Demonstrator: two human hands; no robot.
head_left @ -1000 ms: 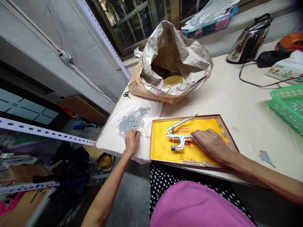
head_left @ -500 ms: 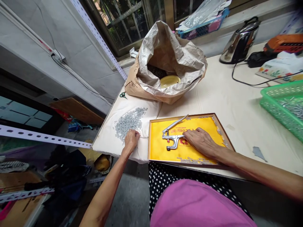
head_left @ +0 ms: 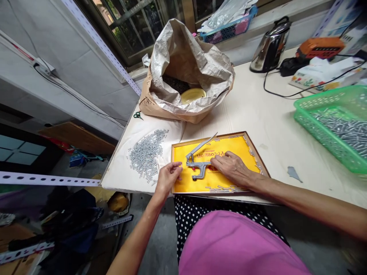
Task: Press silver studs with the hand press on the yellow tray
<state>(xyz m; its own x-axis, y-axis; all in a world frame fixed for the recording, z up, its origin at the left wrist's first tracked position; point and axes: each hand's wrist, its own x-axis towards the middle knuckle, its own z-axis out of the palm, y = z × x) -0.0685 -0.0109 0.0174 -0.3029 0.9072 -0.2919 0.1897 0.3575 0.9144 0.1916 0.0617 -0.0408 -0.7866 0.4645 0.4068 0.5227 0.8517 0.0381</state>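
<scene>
My right hand (head_left: 231, 167) is wrapped round the lower handle of grey metal snap-fastener pliers (head_left: 204, 169). Their upper lever stands raised and their jaws are apart, pointing left. Beneath them lies a shallow yellow-bottomed tray (head_left: 183, 184) with a brown rim. My left hand (head_left: 169, 176) is over the tray's left edge, thumb and fingers pinched together, just left of the jaws; whatever may be between the fingertips is too small to make out. Left of the tray, a pile of small silvery metal pins (head_left: 146, 154) is spread on a pale cloth (head_left: 119, 177).
A large open sack (head_left: 169, 110) with a yellow bowl (head_left: 193, 95) inside stands behind the tray. At right is a green basket (head_left: 318, 141) of metal pieces. Farther back are a kettle (head_left: 269, 47), an orange device (head_left: 319, 46) and a tissue box (head_left: 309, 78). Green scissors (head_left: 138, 115) lie near the sack.
My left hand has moved right, from the edge of the pin pile to the tray's left side near the plier jaws. My right hand keeps its hold on the pliers. The camera view has shifted.
</scene>
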